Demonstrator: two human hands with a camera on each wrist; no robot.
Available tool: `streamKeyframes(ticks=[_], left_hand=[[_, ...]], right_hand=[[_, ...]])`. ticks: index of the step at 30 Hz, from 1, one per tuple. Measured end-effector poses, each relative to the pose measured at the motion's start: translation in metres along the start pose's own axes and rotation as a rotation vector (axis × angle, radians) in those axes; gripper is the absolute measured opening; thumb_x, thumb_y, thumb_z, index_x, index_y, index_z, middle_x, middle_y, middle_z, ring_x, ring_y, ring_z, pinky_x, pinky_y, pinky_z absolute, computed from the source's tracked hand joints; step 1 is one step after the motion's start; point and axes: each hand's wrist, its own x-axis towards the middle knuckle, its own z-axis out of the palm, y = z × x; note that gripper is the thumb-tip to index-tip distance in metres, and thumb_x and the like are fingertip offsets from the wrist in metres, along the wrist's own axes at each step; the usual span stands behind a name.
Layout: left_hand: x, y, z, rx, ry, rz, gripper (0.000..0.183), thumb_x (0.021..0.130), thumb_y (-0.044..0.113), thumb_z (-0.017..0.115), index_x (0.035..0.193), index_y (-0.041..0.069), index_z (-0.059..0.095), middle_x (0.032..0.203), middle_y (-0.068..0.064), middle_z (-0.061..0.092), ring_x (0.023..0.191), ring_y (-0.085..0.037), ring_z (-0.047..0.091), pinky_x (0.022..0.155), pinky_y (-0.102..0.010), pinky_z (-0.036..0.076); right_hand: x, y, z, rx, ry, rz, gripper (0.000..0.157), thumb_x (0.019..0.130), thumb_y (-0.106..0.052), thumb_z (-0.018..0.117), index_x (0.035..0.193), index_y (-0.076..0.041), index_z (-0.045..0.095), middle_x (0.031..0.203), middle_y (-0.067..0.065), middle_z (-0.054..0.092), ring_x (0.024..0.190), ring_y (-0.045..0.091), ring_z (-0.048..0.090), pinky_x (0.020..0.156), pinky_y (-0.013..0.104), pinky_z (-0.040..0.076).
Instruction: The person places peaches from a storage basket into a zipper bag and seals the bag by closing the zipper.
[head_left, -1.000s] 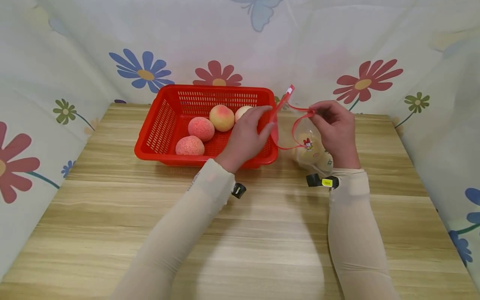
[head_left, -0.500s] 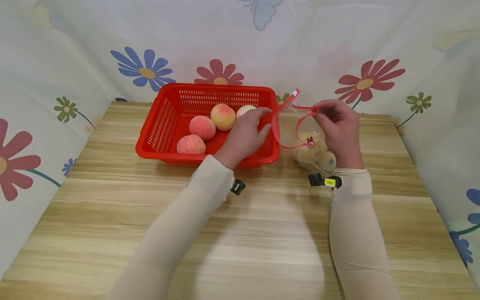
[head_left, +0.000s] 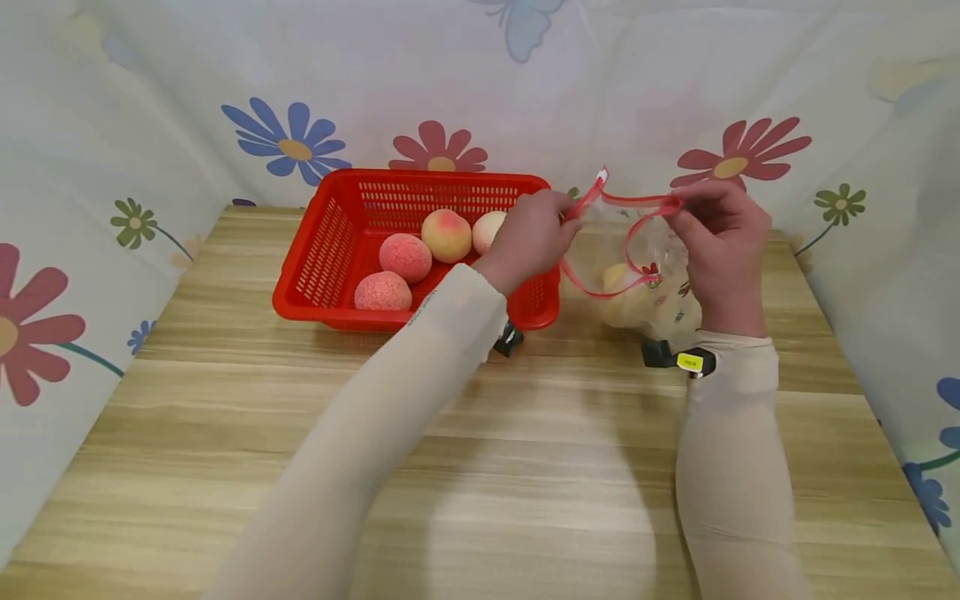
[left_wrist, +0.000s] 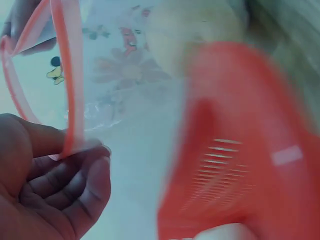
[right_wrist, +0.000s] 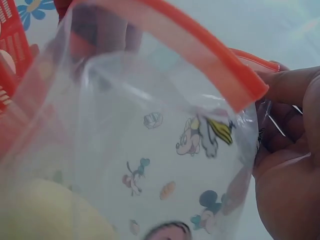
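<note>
A clear zip bag (head_left: 636,201) with red zip edging and cartoon prints hangs mouth open to the right of the red basket. My left hand (head_left: 531,237) pinches the left end of its edging between thumb and fingers, as the left wrist view confirms. At the opposite end, my right hand (head_left: 722,246) pinches the edging too. Low in the bag sits a pale yellow, round peach-like fruit (head_left: 617,292); print and plastic partly cover what is beside it. The right wrist view shows the bag's film (right_wrist: 165,150) up close.
The red plastic basket (head_left: 300,310) holds two pink peaches (head_left: 405,257), a yellow-pink peach (head_left: 446,235) and a pale one (head_left: 487,231), partly behind my left hand. All stand on a wood-grain table (head_left: 300,467), against a flowered cloth (head_left: 570,100).
My left hand has moved from over the basket to the bag's left edge and taken hold of it. My right hand has shifted right and up, widening the bag's mouth.
</note>
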Motion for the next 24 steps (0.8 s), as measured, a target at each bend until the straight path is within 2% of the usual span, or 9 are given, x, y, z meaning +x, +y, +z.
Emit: streamKeyframes(ticks=[3,7,10,12,16,20,22,24], left_hand=[[0.003,0.010,-0.013,-0.057,0.033,-0.003,0.021,0.097,0.027,0.057,0.104,0.009,0.065,0.085,-0.003,0.065,0.067,-0.017,0.055,0.059,-0.021,0.051],[0.005,0.020,-0.030,-0.117,0.131,0.010,0.016,0.096,0.022,0.055,0.097,0.008,0.063,0.080,-0.004,0.064,0.066,-0.017,0.055,0.060,-0.021,0.051],[0.005,0.026,-0.038,-0.137,0.218,0.049,0.014,0.095,0.019,0.053,0.092,0.009,0.062,0.074,-0.003,0.060,0.063,-0.017,0.054,0.061,-0.021,0.049],[0.004,0.030,-0.039,-0.128,0.251,0.089,0.014,0.095,0.017,0.051,0.089,0.009,0.061,0.070,-0.002,0.057,0.062,-0.016,0.053,0.061,-0.020,0.047],[0.003,0.034,-0.035,-0.079,0.258,0.155,0.016,0.094,0.014,0.047,0.085,0.008,0.058,0.067,-0.001,0.054,0.062,-0.015,0.051,0.060,-0.020,0.044],[0.003,0.034,-0.029,-0.082,0.271,0.150,0.016,0.095,0.014,0.048,0.085,0.008,0.058,0.067,-0.001,0.054,0.062,-0.016,0.050,0.059,-0.020,0.043],[0.004,0.034,-0.025,-0.080,0.253,0.142,0.016,0.095,0.015,0.048,0.086,0.008,0.058,0.066,-0.001,0.053,0.060,-0.016,0.049,0.058,-0.021,0.042],[0.005,0.033,-0.021,-0.066,0.193,0.125,0.015,0.095,0.016,0.048,0.086,0.008,0.058,0.065,-0.001,0.053,0.058,-0.015,0.047,0.055,-0.021,0.041]], right_hand=[[0.009,-0.010,-0.010,0.041,0.047,0.009,0.017,0.083,0.007,0.067,0.098,0.014,0.066,0.089,0.006,0.072,0.078,0.017,0.062,0.071,0.022,0.052],[0.018,-0.027,-0.024,0.079,0.140,0.002,0.018,0.080,0.007,0.072,0.095,0.014,0.067,0.085,0.009,0.072,0.076,0.019,0.063,0.073,0.024,0.053],[0.021,-0.037,-0.031,0.093,0.200,-0.023,0.021,0.078,0.007,0.074,0.095,0.017,0.065,0.083,0.013,0.071,0.075,0.021,0.064,0.075,0.025,0.055],[0.021,-0.043,-0.034,0.087,0.219,-0.028,0.023,0.078,0.006,0.074,0.096,0.017,0.065,0.084,0.014,0.071,0.076,0.022,0.064,0.076,0.025,0.056],[0.021,-0.048,-0.035,0.065,0.237,-0.015,0.022,0.079,0.004,0.074,0.096,0.015,0.066,0.086,0.014,0.070,0.077,0.022,0.063,0.077,0.025,0.056],[0.026,-0.048,-0.036,-0.018,0.233,-0.044,0.018,0.081,0.004,0.072,0.095,0.014,0.068,0.084,0.011,0.071,0.075,0.019,0.061,0.075,0.025,0.055],[0.030,-0.049,-0.036,-0.039,0.222,-0.014,0.017,0.081,0.003,0.071,0.095,0.013,0.068,0.084,0.010,0.071,0.075,0.019,0.061,0.075,0.024,0.054],[0.034,-0.049,-0.035,-0.037,0.201,0.044,0.018,0.082,0.002,0.071,0.097,0.012,0.069,0.085,0.009,0.070,0.076,0.019,0.060,0.076,0.024,0.054]])
